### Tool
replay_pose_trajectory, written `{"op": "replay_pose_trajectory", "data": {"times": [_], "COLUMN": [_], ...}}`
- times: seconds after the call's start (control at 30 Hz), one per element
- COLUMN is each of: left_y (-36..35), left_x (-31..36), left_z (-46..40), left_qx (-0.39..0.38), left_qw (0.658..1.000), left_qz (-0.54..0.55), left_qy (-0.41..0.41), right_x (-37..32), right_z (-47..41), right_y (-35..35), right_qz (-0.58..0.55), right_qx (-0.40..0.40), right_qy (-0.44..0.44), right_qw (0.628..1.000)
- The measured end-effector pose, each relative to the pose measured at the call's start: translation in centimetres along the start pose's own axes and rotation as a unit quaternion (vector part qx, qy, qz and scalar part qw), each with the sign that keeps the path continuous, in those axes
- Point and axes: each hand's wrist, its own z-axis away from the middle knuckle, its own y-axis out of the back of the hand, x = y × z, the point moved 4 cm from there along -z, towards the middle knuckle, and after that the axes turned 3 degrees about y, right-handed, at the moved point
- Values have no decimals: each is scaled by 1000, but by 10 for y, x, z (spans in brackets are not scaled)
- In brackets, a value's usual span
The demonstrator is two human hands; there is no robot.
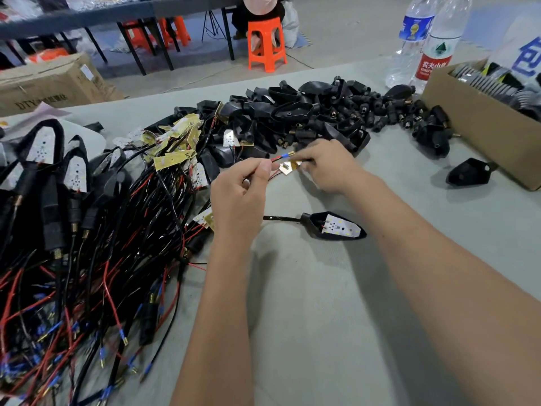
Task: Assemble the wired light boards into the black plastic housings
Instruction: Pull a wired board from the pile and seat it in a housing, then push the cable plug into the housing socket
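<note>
My left hand (243, 194) pinches thin red and black wires (276, 159) between thumb and forefinger. Those wires end in a blue-sleeved brass terminal at my right hand (328, 167), which grips a small yellow-backed light board (288, 167). Both hands hover above the grey table (322, 317). Just below them lies one black housing (333, 228) with a white light board seated inside and a black lead running left. A heap of empty black housings (292, 112) lies behind my hands. Loose wired boards (175, 148) pile up to the left.
Finished housings with red and black leads (58, 230) cover the left of the table. A cardboard box (480, 130) of parts stands at the right, a single black housing (468, 171) beside it. Two water bottles (424, 39) stand behind. An orange stool (266, 45) and a seated person are beyond.
</note>
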Motion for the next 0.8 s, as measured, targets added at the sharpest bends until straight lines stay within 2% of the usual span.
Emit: {"op": "replay_pose_trajectory", "data": {"times": [0.07,0.17,0.3,0.37,0.5,0.63,0.73,0.8], "left_y": [2,4,8,11,8,0,-4,-4], "left_x": [0,1,2,-1,-6,-8,-11,-14], "left_z": [-1,-3,-6,-6,-3,0,0,-1], "left_qx": [18,32,85,106,68,30,-3,-18], "left_qw": [1000,999,988,979,992,994,995,997], "left_qz": [-17,-18,-127,-173,-101,-100,-100,-76], "left_qy": [1,-3,-37,-32,15,27,9,2], "right_x": [1,1,0,-8,-23,-26,-27,-27], "right_z": [3,20,51,62,69,71,74,77], "right_y": [-5,-4,-5,-9,-14,-14,-13,-14], "right_qz": [5,-95,-181,-162,-89,-44,-95,-201], "right_qx": [43,141,239,231,131,80,105,158], "right_qy": [0,-54,-149,-144,-92,-106,-112,-122], "right_qw": [999,984,942,948,983,990,984,959]}}
